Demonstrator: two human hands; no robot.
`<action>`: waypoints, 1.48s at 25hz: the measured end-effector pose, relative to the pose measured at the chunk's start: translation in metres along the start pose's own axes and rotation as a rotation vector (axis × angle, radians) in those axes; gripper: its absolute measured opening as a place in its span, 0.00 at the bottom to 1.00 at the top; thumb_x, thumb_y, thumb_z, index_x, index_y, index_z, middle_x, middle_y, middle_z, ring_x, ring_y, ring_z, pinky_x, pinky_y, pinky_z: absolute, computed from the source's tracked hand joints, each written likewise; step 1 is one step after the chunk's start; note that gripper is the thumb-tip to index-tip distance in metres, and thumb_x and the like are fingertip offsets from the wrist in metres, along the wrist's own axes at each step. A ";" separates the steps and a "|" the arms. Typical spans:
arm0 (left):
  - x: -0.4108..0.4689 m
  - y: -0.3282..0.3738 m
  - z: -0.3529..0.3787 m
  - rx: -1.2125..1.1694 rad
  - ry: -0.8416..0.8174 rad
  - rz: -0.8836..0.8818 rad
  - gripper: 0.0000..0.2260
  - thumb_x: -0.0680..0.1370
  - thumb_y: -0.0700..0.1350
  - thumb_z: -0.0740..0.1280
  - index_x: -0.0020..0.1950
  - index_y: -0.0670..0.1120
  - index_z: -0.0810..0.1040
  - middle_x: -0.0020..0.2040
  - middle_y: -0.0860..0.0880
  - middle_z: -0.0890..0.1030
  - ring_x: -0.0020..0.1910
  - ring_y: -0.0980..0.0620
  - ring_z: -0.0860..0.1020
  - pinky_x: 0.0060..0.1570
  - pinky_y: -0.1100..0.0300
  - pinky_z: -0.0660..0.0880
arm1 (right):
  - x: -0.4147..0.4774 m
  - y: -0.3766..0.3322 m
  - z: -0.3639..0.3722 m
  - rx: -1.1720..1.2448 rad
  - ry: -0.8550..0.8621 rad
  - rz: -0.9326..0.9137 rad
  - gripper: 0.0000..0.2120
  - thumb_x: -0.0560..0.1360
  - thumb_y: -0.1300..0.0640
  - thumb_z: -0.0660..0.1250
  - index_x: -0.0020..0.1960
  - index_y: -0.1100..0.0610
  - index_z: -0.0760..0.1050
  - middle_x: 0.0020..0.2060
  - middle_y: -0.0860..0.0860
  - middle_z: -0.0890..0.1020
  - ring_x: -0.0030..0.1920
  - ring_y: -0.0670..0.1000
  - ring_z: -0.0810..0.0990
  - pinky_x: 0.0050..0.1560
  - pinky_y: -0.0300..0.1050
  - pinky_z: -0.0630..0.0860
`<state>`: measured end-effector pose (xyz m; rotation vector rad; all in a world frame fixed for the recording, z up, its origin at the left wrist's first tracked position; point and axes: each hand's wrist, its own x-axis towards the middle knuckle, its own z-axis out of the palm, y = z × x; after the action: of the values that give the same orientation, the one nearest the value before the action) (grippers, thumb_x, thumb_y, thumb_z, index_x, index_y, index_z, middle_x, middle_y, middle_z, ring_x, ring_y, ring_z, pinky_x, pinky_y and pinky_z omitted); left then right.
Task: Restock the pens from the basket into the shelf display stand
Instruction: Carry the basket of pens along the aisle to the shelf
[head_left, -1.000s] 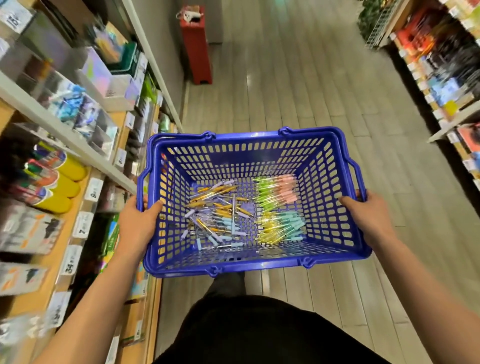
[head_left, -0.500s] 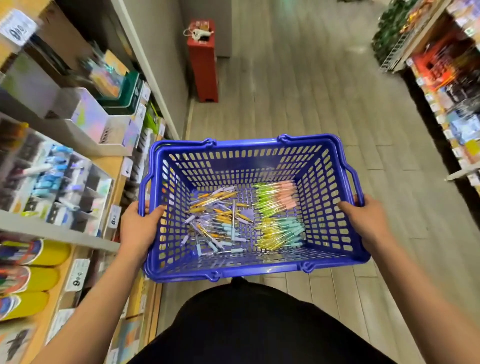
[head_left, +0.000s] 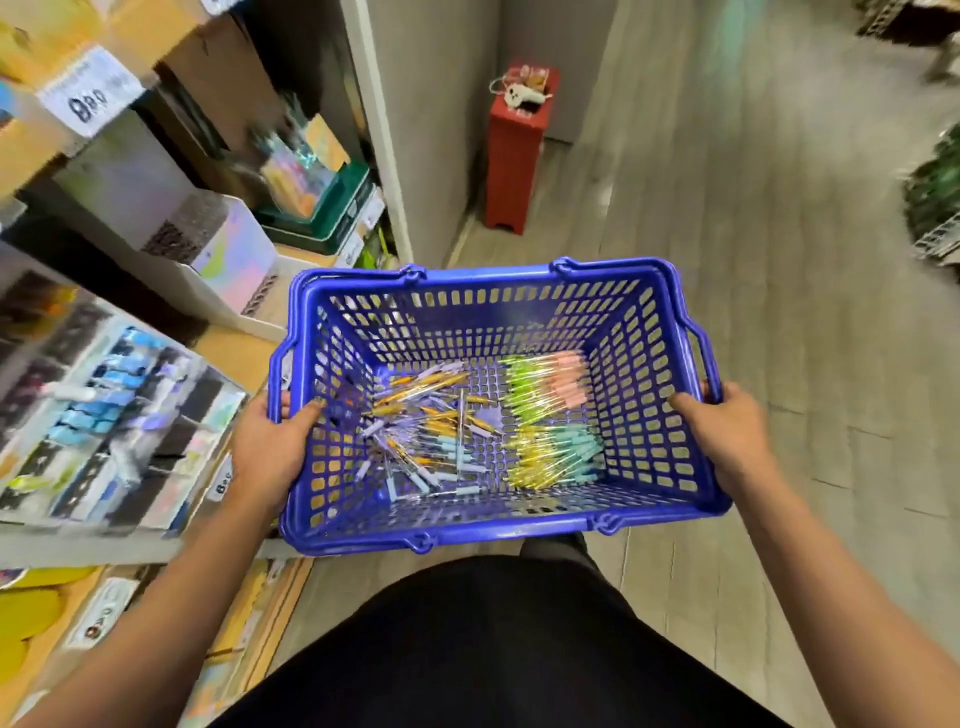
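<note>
My left hand (head_left: 270, 452) and right hand (head_left: 727, 436) are each clamped on a side of the basket (head_left: 483, 273), out in front of me. Pens (head_left: 441, 428) lie on its bottom, loose pile left, tidy bundles right. Shelf (head_left: 78, 545) sits just left, pretty blurry.

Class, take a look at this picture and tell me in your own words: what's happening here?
A person in a shop aisle holds a blue basket, left hand gripping its left rim, right hand its right rim. Pens lie inside: a loose heap on the left, two tidy bundles on the right. The display stand sits on the shelf at the left. Neither hand holds a pen yet.
</note>
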<state>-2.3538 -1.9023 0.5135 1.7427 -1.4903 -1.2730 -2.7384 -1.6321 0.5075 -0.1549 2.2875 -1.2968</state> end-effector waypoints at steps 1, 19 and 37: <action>0.005 0.002 0.006 -0.004 0.044 -0.033 0.07 0.77 0.47 0.73 0.49 0.49 0.77 0.47 0.44 0.86 0.42 0.42 0.85 0.48 0.44 0.82 | 0.024 -0.014 0.009 -0.037 -0.040 -0.020 0.11 0.70 0.54 0.74 0.50 0.50 0.76 0.34 0.44 0.86 0.30 0.47 0.85 0.24 0.39 0.78; -0.101 -0.019 0.083 -0.339 0.843 -0.438 0.06 0.74 0.44 0.73 0.48 0.48 0.78 0.43 0.47 0.84 0.39 0.46 0.82 0.43 0.50 0.79 | 0.217 -0.190 0.204 -0.426 -0.778 -0.461 0.10 0.68 0.54 0.73 0.47 0.55 0.79 0.42 0.53 0.86 0.41 0.57 0.86 0.46 0.56 0.83; -0.188 -0.111 0.058 -0.377 0.969 -0.630 0.09 0.75 0.47 0.75 0.47 0.48 0.76 0.47 0.43 0.84 0.47 0.39 0.84 0.52 0.40 0.81 | 0.127 -0.129 0.266 -0.576 -0.914 -0.479 0.07 0.69 0.56 0.74 0.46 0.53 0.77 0.41 0.51 0.86 0.36 0.49 0.85 0.37 0.44 0.80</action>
<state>-2.3453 -1.6843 0.4552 2.1348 -0.1508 -0.6616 -2.7403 -1.9499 0.4562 -1.2641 1.7483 -0.4937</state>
